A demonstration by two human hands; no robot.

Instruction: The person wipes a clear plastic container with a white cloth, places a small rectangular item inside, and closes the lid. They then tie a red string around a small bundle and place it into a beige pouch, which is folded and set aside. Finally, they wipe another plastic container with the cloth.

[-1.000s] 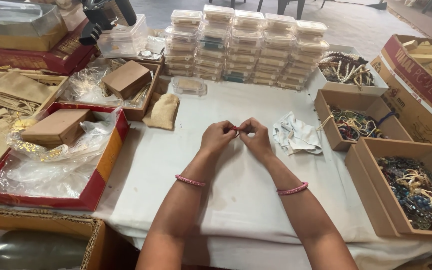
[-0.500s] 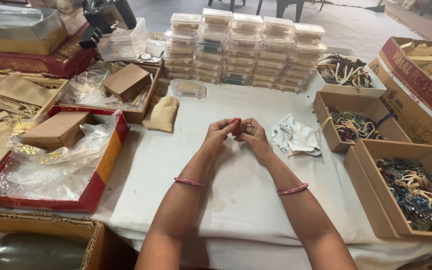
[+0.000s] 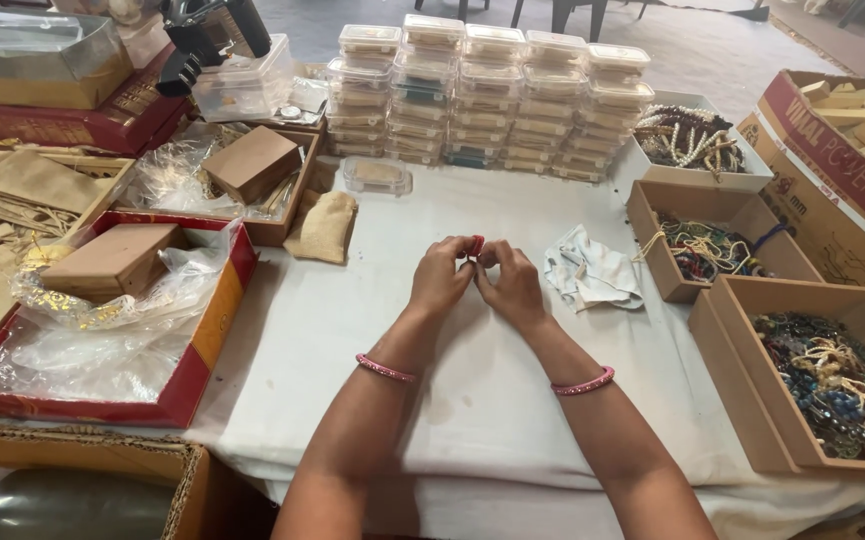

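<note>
Red small bead-like piece [image 3: 476, 243] pinched between your left hand [image 3: 440, 278] and right hand [image 3: 510, 284], fingertips together above white-clothed worktop [image 3: 472, 400]. Loosen pinch, piece likely drops, rolls away.

Both hands meet over the white cloth [image 3: 472, 400]: the left hand [image 3: 439, 277] and right hand [image 3: 512, 285] pinch a small red piece [image 3: 476, 244] between their fingertips. Just right of them lies a crumpled rag [image 3: 592, 270]; beyond them stand stacked clear boxes [image 3: 482, 90].

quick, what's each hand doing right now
Left hand: closed, pinching a small red piece at its fingertips.
Right hand: closed, fingertips on the same red piece.
</note>
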